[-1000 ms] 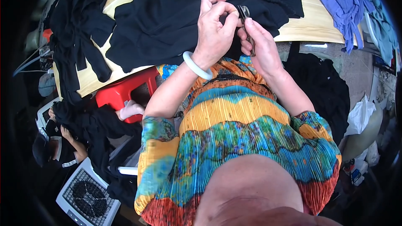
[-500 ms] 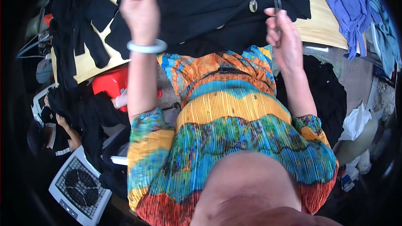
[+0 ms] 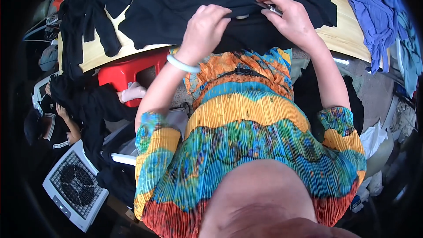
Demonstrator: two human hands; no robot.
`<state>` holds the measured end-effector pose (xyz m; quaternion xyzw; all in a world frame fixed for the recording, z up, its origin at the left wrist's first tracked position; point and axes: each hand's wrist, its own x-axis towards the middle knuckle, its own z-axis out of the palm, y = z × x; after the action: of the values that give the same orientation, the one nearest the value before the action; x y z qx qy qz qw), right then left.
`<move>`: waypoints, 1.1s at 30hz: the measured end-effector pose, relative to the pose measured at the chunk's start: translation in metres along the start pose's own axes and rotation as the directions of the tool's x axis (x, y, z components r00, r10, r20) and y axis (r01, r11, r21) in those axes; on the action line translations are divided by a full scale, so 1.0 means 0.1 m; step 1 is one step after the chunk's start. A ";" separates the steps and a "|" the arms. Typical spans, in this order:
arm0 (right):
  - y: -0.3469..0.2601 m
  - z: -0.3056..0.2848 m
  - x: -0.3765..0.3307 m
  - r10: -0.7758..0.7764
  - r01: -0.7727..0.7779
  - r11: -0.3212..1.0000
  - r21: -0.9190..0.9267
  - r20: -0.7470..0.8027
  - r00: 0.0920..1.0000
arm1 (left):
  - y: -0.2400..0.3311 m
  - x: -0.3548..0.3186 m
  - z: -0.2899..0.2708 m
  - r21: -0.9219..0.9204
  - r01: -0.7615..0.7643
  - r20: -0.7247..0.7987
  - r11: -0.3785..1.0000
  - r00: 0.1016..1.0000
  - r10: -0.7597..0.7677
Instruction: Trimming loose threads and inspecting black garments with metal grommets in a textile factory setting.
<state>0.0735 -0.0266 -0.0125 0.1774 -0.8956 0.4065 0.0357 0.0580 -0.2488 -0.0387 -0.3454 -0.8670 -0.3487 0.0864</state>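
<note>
A black garment (image 3: pixel 176 4) lies spread over the pale wooden table. My left hand (image 3: pixel 205 31), with a pale bangle (image 3: pixel 183 65) at the wrist, is closed in a pinch on a fold of its cloth. Just right of those fingertips a pale round button (image 3: pixel 242 16) shows nearly edge-on. My right hand (image 3: pixel 293 20) is closed around small metal thread snips (image 3: pixel 271 8), their tips pointing left toward the button. The hand is just above the cloth. Any thread is too fine to make out.
Another black garment (image 3: pixel 99 13) hangs over the table's (image 3: pixel 94 55) left edge; purple clothing (image 3: pixel 374 13) lies at the right. A red stool (image 3: pixel 115 75) stands below. At left are a person (image 3: pixel 55 121) and a grey fan unit (image 3: pixel 79 185). White crumpled material (image 3: pixel 373 139) is at right.
My left hand has come down and right onto the cloth beside the button. My right hand has turned the snips leftward. The button has shifted left and tipped from face-on to edge-on.
</note>
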 end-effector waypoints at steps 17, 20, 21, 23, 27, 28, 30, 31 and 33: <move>-0.23 -0.03 0.20 0.089 -0.177 0.941 0.287 0.295 0.951 | 0.06 0.20 -0.16 -0.206 0.095 -0.136 0.974 0.983 -0.125; -0.22 0.01 0.16 0.136 -0.238 0.898 0.369 0.281 0.950 | 0.41 -0.03 -0.16 -0.421 0.416 -0.152 0.806 0.844 -0.514; -0.20 0.05 0.14 0.156 -0.239 0.883 0.404 0.229 0.961 | 0.45 -0.08 -0.09 -0.582 0.490 0.006 0.649 0.801 -0.599; -0.22 0.07 0.09 0.172 -0.241 0.864 0.441 0.190 0.967 | 0.51 -0.09 -0.07 -0.697 0.656 0.355 0.290 0.667 -0.655; -0.29 0.06 0.04 0.238 -0.351 0.790 0.502 0.276 0.931 | 0.46 -0.09 0.01 -0.774 0.633 0.496 0.012 0.618 -0.610; -0.30 0.04 0.03 0.247 -0.360 0.794 0.490 0.281 0.927 | 0.46 -0.08 0.01 -0.776 0.631 0.497 0.026 0.635 -0.591; -0.31 0.01 0.03 0.253 -0.365 0.760 0.538 0.273 0.928 | 0.47 -0.09 0.02 -0.802 0.597 0.481 0.024 0.669 -0.567; -0.31 0.00 0.03 0.255 -0.367 0.726 0.581 0.268 0.929 | 0.46 -0.10 0.03 -0.830 0.557 0.459 0.018 0.702 -0.544; -0.29 0.00 0.04 0.292 -0.419 0.691 0.589 0.303 0.907 | 0.46 -0.14 0.07 -0.849 0.529 0.445 0.002 0.717 -0.536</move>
<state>0.0799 -0.0453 0.0095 0.0379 -0.7181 0.6684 -0.1901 0.0989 -0.2280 -0.0242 0.0311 -0.5349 -0.7988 -0.2738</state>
